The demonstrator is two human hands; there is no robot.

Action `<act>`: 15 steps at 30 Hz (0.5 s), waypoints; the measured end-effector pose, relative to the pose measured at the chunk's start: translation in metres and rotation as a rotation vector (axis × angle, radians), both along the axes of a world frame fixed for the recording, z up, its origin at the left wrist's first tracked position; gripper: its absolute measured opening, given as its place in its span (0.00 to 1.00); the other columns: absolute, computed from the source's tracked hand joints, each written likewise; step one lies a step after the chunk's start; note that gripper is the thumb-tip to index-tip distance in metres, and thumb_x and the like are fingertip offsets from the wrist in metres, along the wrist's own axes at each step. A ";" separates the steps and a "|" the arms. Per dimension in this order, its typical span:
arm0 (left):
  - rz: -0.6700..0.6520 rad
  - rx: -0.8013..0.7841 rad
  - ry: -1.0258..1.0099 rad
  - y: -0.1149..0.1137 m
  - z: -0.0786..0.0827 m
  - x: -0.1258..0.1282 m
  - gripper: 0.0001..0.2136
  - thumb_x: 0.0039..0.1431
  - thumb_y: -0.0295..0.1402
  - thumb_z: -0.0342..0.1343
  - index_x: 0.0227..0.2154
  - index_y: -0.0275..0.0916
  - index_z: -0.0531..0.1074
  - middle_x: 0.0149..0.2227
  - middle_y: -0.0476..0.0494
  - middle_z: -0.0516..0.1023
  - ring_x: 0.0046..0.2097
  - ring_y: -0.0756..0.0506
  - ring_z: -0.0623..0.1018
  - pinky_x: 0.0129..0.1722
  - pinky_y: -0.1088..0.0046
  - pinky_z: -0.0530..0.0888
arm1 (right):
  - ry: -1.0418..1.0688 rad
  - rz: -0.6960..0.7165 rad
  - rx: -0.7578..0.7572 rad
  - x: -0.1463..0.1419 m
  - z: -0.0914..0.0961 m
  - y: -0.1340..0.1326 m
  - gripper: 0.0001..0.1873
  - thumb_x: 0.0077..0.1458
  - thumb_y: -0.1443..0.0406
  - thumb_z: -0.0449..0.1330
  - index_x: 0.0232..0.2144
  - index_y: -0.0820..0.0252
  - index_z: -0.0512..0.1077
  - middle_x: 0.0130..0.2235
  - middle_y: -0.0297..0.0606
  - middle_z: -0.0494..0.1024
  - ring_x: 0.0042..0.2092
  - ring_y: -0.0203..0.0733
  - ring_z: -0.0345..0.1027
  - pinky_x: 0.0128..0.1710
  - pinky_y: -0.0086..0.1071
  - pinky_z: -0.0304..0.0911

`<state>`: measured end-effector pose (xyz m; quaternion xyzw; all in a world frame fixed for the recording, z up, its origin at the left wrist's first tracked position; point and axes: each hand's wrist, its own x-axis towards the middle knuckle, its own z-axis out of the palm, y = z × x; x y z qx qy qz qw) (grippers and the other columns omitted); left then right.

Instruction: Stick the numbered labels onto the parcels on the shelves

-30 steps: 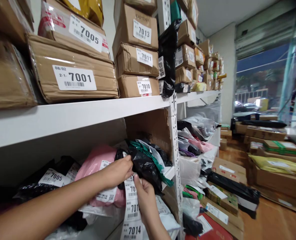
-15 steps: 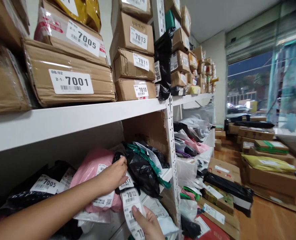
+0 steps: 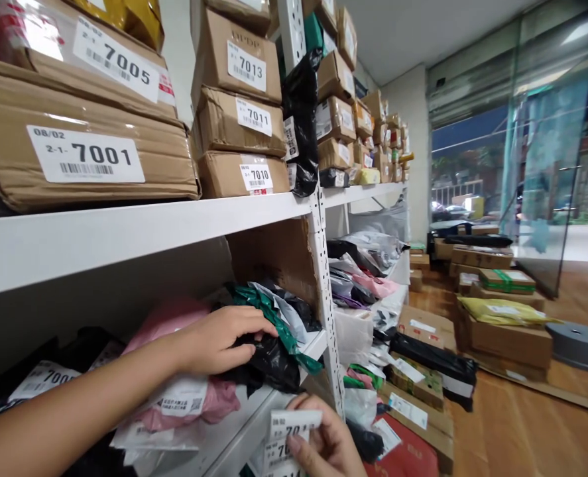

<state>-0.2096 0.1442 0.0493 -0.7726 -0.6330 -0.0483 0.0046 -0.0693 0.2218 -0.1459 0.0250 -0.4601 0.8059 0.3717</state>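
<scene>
Lays spread left grip (image 3: 219, 341) on crumpled black plastic bag (image 3: 275, 364) at white shelf (image 3: 258, 412)'s front edge; pinches white numbered label strip (image 3: 294, 424) in right grip (image 3: 329, 449).

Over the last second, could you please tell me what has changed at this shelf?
The right hand has drawn the label strip down and away from the black bag, still pinching it. The left hand has moved from the strip onto the bag and lies flat on it. The pink bag and the numbered boxes above stayed put.
</scene>
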 end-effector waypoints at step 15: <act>0.160 -0.093 -0.310 0.012 -0.016 -0.003 0.10 0.60 0.34 0.47 0.32 0.39 0.74 0.37 0.47 0.74 0.41 0.48 0.74 0.44 0.74 0.68 | 0.002 0.143 0.101 -0.037 0.014 0.022 0.16 0.52 0.53 0.62 0.38 0.57 0.73 0.31 0.35 0.78 0.30 0.34 0.68 0.32 0.28 0.60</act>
